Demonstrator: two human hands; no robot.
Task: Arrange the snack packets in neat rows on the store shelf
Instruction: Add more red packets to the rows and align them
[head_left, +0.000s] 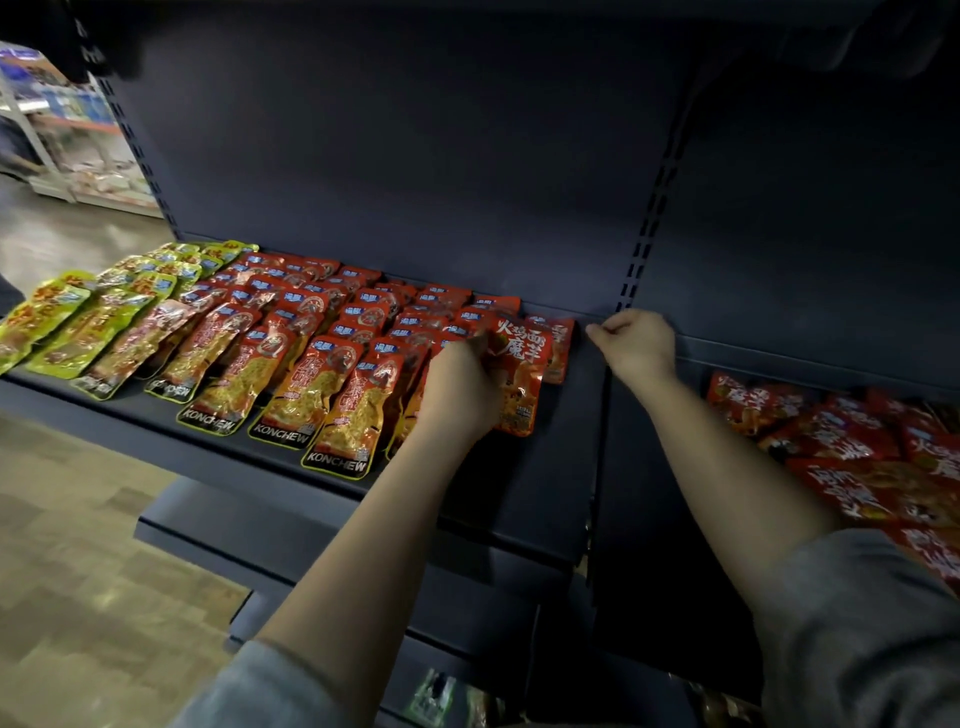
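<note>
The left hand (460, 387) grips a red packet (519, 374) at frame centre, long axis running front to back, right of the rows of packets (291, 343). The right hand (636, 345), loosely curled and empty, rests on the shelf (545, 467) farther right.

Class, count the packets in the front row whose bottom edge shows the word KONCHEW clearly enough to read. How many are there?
3, side by side at the shelf's front edge, left of the left hand: first, second, third. Packets further left carry blurred labels, so more may exist.
</note>
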